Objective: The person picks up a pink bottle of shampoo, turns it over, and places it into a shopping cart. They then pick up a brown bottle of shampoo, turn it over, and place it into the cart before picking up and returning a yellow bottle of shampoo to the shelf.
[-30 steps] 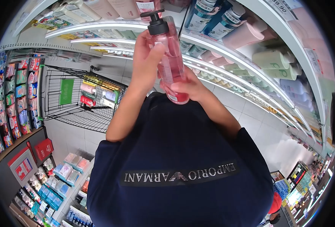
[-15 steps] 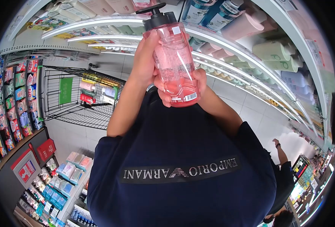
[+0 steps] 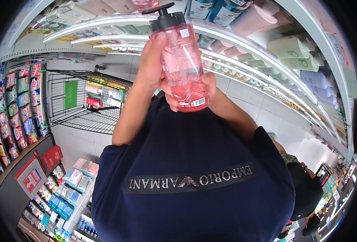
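Observation:
A clear pink pump bottle (image 3: 182, 60) with a black pump head stands nearly upright in front of my chest, its printed back label and barcode towards me. My left hand (image 3: 152, 60) is closed around its upper left side, the thumb lying along the edge below the black collar. Around the lower part my right hand (image 3: 209, 86) is wrapped, thumb on the right side and fingertips curling out at the lower left. The liquid inside is reddish. Most of the fingers are hidden behind the bottle.
A black wire shopping cart (image 3: 81, 101) with several packages stands at the left. Shelves of bottles (image 3: 291, 48) curve across the top and right. Bagged goods hang on a rack (image 3: 17, 109) at the far left. Another person in black (image 3: 301, 189) is at the lower right.
Both hands and the bottle have shifted slightly up and to the left in view, still held the same way. The person at the lower right has changed position, with the outstretched arm no longer showing.

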`<state>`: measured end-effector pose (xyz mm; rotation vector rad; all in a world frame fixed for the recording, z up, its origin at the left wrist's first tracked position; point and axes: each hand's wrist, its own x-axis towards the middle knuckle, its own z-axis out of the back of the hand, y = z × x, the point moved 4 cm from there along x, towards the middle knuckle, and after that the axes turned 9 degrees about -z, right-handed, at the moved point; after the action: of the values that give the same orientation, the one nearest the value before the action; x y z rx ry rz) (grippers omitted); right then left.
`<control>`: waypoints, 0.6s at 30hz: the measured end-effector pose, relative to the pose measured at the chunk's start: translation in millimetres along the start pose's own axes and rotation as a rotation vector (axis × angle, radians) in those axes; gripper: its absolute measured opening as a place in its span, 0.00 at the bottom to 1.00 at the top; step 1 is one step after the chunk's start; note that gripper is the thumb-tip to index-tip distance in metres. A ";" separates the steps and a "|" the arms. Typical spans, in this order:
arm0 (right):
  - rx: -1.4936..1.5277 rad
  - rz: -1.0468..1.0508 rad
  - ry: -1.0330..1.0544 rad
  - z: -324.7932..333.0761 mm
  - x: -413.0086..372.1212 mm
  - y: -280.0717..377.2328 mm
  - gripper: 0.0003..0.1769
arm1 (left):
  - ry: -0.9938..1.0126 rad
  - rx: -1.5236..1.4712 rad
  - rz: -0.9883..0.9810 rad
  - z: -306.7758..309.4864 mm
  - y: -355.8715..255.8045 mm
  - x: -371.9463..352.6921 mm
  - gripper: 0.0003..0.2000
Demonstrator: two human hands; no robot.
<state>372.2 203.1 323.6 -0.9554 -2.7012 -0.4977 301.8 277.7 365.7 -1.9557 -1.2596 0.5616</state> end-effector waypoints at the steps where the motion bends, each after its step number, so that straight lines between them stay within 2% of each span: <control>1: -0.013 -0.007 0.000 0.7 -2.3 0.4 0.44 | -0.046 0.009 0.012 0.8 2.8 -1.9 0.25; 2: -0.017 -0.009 0.004 1.4 -5.2 1.6 0.44 | -0.092 0.018 0.022 2.3 5.6 -3.1 0.24; 6: -0.049 -0.052 -0.022 6.3 -16.1 -0.3 0.45 | -0.069 0.007 0.027 3.5 12.1 -8.9 0.23; 12: 0.001 -0.078 0.026 11.6 -18.7 -6.0 0.42 | -0.207 0.083 0.004 2.2 12.8 -22.2 0.22; 18: -0.143 -0.095 -0.097 2.5 -11.6 -13.1 0.37 | -0.317 0.125 -0.009 32.2 14.9 -38.6 0.21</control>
<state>372.5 188.0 314.5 -0.9119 -2.8407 -0.6887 271.9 250.0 332.7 -1.8046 -1.3864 0.9519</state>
